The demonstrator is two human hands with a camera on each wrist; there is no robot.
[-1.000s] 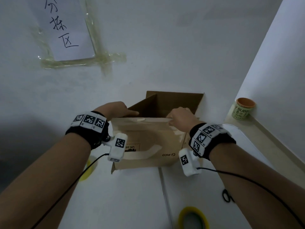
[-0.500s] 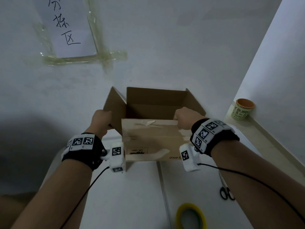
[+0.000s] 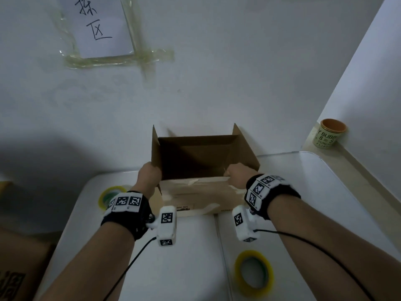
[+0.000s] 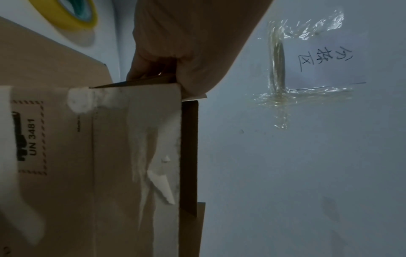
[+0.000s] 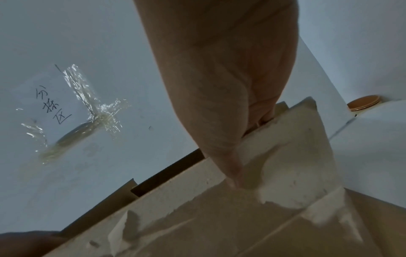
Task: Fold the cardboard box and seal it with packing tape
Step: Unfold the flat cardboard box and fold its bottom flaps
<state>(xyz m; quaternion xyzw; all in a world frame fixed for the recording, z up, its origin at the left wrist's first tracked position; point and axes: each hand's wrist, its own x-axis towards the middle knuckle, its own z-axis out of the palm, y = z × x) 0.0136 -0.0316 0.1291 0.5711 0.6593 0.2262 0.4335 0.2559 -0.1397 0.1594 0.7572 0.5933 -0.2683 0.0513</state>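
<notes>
A brown cardboard box (image 3: 195,195) stands open on the white table (image 3: 325,192) against the wall, its flaps up and its dark inside showing. Torn white tape scraps mark its near face (image 4: 123,156). My left hand (image 3: 149,175) grips the box's near left corner, fingers curled over the left side flap (image 4: 153,80). My right hand (image 3: 237,175) grips the near right corner, thumb on the outer face (image 5: 232,173). One yellow tape roll (image 3: 253,273) lies on the table near me, another yellow tape roll (image 3: 110,195) by my left wrist.
A paper cup (image 3: 328,135) stands on the ledge at the right. A paper sign (image 3: 97,25) is taped to the wall above. Another cardboard box (image 3: 19,270) sits low at the left, beside the table.
The box has been squared up from a skewed shape and its opening now faces me fully. My left hand slid from the top edge to the left corner; the view dropped toward the table.
</notes>
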